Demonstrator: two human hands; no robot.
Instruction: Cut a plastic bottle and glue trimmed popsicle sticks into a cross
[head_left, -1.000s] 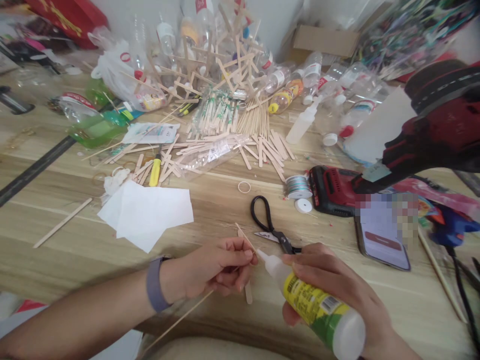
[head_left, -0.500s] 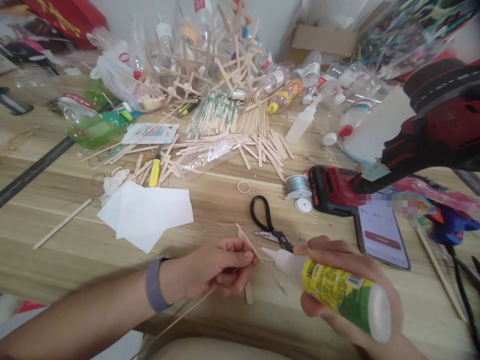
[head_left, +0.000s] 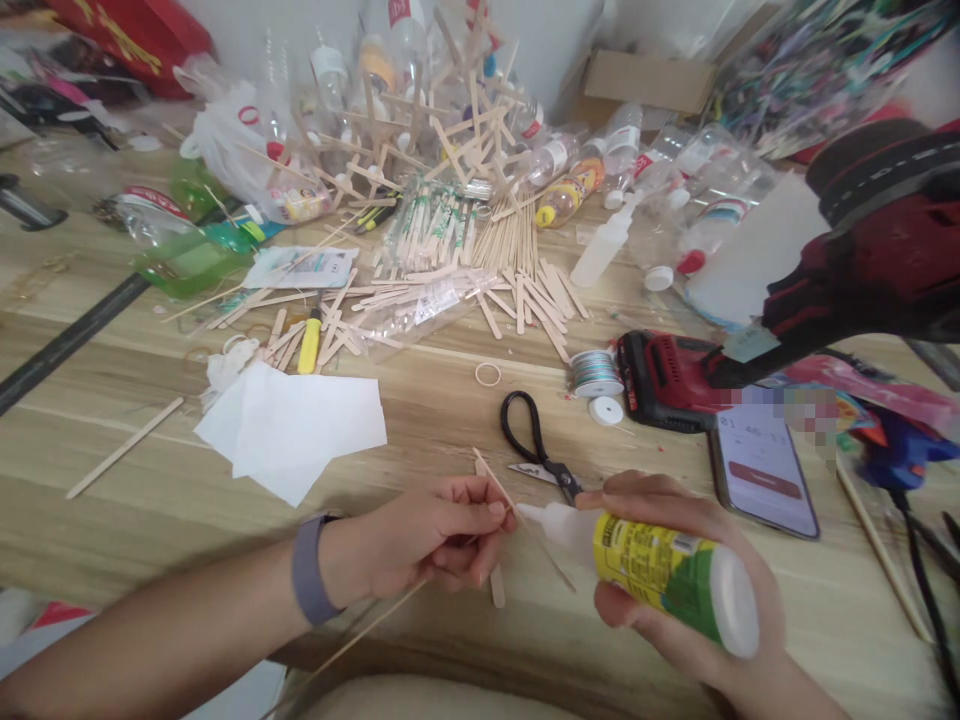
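My left hand (head_left: 457, 530) pinches thin wooden sticks (head_left: 555, 562) that cross at its fingertips; one long thin stick (head_left: 367, 628) runs out below it toward the lower left. A flat craft stick (head_left: 498, 588) shows under the same fingers. My right hand (head_left: 675, 500) is wrapped round a yellow and green glue bottle (head_left: 652, 565), tilted with its white nozzle pointing left. The nozzle tip is at the sticks beside my left fingertips; whether it touches them I cannot tell. Black-handled scissors (head_left: 526, 428) lie just behind the nozzle.
White paper sheets (head_left: 307, 420) lie left of centre. Behind are piled craft sticks (head_left: 532, 300), plastic bottles (head_left: 622, 145) and a yellow-handled screwdriver (head_left: 309, 345). To the right are a thread spool (head_left: 596, 372), a red power tool (head_left: 667, 380) and a phone (head_left: 765, 465).
My right hand has moved slightly left with the glue bottle, bringing the nozzle up to the sticks. My left hand has stayed almost still.
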